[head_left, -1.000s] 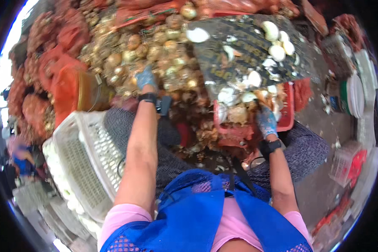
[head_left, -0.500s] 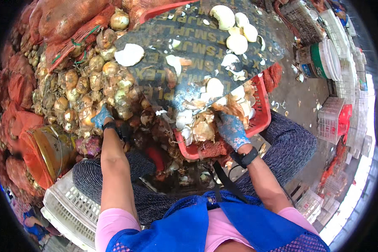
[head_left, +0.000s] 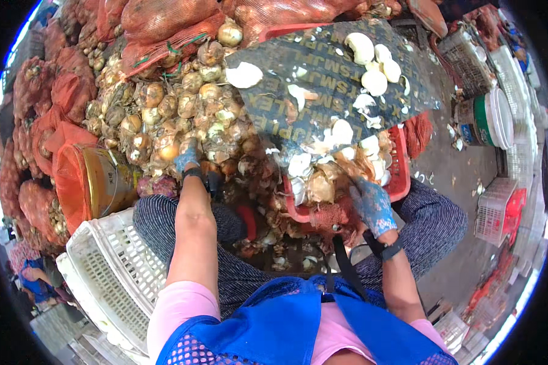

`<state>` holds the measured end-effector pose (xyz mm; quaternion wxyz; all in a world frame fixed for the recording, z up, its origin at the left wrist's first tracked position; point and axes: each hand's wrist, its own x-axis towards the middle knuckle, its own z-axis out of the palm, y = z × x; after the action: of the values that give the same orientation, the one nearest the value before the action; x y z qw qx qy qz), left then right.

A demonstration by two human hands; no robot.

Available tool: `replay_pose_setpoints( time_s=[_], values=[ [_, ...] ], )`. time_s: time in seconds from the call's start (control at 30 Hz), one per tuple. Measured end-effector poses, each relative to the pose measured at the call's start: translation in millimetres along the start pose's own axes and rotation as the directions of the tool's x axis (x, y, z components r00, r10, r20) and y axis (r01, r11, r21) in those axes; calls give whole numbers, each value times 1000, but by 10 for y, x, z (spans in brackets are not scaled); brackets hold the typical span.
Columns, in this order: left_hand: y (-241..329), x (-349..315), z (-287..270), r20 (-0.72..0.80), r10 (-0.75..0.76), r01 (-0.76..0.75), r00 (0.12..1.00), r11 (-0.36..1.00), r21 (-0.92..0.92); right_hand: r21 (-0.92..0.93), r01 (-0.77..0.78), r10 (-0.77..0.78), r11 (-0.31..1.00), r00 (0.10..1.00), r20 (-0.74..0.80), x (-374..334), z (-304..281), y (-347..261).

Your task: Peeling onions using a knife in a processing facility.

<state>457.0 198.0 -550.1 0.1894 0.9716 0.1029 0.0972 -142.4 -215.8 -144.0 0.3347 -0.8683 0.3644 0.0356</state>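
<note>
My left hand [head_left: 187, 158], in a blue patterned glove, reaches into a heap of brown-skinned onions [head_left: 149, 94] at the left. Its fingers point down among the onions, and whether they grip one is hidden. My right hand [head_left: 372, 205], also gloved, rests at the near right side of a red plastic crate [head_left: 402, 161]. Its thumb stands apart from the fingers, and no object shows in it. Loose onion skins [head_left: 321, 185] fill the crate's near part. Across the crate lies a dark printed board [head_left: 286, 115], with peeled white onions [head_left: 374, 83] at its far right and skin scraps scattered over it.
Red mesh sacks of onions [head_left: 164, 18] are stacked behind the heap. A yellowish bucket [head_left: 106, 182] stands left, near a white plastic basket [head_left: 112, 267] beside my leg. At the right are a white-and-green bucket [head_left: 487, 118] and a pale crate [head_left: 493, 210].
The view has shifted, so the scene lies farther right. My left hand stays at the onions' near edge, a little farther right along it. My right hand has drawn back from the skins toward the crate's rim.
</note>
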Motion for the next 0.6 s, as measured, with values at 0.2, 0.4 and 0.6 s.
replay_pose_setpoints(
  time_s=[0.2,0.4,0.6],
  values=[
    [1484,-2054,234,464,-398,545,791,804,-239,-199,-210,200,957,977,-70,12,75,290],
    [2236,-2018,-1306,279,-473,546,835,771,-327,-129,-109,99,986,992,-75,61,92,221],
    [2498,-2059,-1585,565,-166,572,808,447,-688,-105,-82,75,991,995,-68,-20,-83,60]
  ],
)
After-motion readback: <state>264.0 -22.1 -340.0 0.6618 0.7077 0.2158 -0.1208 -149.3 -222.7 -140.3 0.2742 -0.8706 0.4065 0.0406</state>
